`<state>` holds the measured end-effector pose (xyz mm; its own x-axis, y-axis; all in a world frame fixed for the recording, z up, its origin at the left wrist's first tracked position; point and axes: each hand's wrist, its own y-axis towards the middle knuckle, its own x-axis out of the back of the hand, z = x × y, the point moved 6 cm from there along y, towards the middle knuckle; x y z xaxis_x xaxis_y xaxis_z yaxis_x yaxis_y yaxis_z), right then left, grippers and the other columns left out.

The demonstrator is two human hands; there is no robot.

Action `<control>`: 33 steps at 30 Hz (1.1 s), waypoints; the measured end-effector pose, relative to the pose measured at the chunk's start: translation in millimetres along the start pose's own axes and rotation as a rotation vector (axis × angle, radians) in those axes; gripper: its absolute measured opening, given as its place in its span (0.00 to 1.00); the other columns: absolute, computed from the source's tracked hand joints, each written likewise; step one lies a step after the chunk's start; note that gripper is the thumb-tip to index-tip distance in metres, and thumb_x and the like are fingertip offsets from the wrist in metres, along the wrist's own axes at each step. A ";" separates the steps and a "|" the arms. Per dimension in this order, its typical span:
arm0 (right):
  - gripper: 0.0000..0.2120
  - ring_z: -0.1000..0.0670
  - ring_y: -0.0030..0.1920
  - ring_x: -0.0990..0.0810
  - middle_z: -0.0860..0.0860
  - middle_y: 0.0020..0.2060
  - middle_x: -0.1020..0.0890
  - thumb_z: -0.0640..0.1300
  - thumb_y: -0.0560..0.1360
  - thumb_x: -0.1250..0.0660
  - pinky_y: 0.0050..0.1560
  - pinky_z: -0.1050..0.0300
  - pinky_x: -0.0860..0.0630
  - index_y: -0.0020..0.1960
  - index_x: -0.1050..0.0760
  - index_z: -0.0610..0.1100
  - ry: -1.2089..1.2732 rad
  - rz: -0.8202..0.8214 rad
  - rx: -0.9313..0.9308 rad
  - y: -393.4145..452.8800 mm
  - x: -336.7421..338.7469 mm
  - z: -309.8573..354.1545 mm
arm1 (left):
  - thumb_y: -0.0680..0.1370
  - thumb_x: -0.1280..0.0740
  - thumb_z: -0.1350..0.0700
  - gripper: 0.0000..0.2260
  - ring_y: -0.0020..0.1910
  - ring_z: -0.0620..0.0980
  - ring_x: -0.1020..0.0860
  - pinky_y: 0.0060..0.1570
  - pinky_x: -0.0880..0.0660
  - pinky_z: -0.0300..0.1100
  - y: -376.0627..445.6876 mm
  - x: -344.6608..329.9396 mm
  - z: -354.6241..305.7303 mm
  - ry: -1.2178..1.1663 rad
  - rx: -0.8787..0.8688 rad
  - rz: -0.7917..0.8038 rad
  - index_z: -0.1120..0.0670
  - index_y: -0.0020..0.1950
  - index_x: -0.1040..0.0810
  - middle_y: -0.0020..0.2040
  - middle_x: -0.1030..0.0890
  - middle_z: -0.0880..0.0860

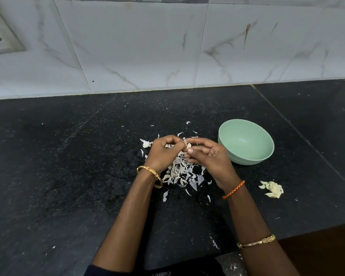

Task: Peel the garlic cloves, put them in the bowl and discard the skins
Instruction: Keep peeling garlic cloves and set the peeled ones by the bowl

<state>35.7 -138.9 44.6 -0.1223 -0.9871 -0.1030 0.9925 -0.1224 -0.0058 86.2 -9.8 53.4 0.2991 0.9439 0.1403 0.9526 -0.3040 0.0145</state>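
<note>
A small garlic clove (188, 145) is held between both hands above the black counter. My right hand (208, 156) pinches it with thumb and fingers, and my left hand (162, 153) has its curled fingertips at the clove's skin. Beneath the hands lies a heap of white garlic skins (182, 174). A pale green bowl (246, 141) stands just right of my right hand, and I see nothing inside it. Several peeled cloves (272, 189) lie in a small pile on the counter at the right. An unpeeled piece of garlic (146, 144) sits left of my left hand.
The black stone counter (68, 156) runs back to a white marble-tiled wall (147, 46). A switch plate (0, 34) is on the wall at far left. The counter's front edge (317, 229) drops off at lower right. Stray skin flakes are scattered about.
</note>
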 end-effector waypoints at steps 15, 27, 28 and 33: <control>0.08 0.53 0.37 0.18 0.46 0.36 0.16 0.36 0.68 0.33 0.40 0.62 0.20 0.46 0.21 0.35 0.287 -0.027 -0.066 2.1 4.9 -4.6 | 0.70 0.25 0.60 0.03 0.47 0.52 0.23 0.55 0.24 0.52 -4.6 1.4 -5.4 -0.102 -0.004 0.101 0.52 0.41 0.16 0.52 0.19 0.54; 0.06 0.53 0.36 0.18 0.46 0.34 0.17 0.32 0.76 0.37 0.41 0.61 0.19 0.46 0.21 0.36 0.190 -0.040 -0.105 0.5 4.6 -2.4 | 0.73 0.28 0.60 0.02 0.32 0.31 0.25 0.33 0.32 0.28 -2.6 -0.8 9.7 -0.160 0.139 0.108 0.59 0.43 0.18 0.49 0.20 0.46; 0.06 0.53 0.36 0.18 0.46 0.35 0.17 0.32 0.76 0.37 0.41 0.61 0.19 0.46 0.21 0.37 0.198 -0.044 -0.113 0.0 4.0 -2.6 | 0.73 0.28 0.59 0.02 0.30 0.32 0.26 0.34 0.33 0.31 -3.1 0.0 11.4 -0.169 0.156 0.101 0.58 0.43 0.18 0.50 0.20 0.46; 0.04 0.52 0.35 0.18 0.45 0.35 0.16 0.34 0.75 0.33 0.40 0.60 0.19 0.46 0.20 0.37 0.252 -0.136 -0.170 -1.7 8.6 -4.4 | 0.71 0.27 0.60 0.02 0.36 0.34 0.24 0.41 0.32 0.30 -3.9 5.7 10.6 -0.179 0.141 0.074 0.54 0.41 0.17 0.47 0.19 0.44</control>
<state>32.9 -146.8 39.3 -0.2695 -0.9037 -0.3327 0.9567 -0.2117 -0.1997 84.8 -1.8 43.7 0.3615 0.9314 -0.0424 0.9224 -0.3639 -0.1294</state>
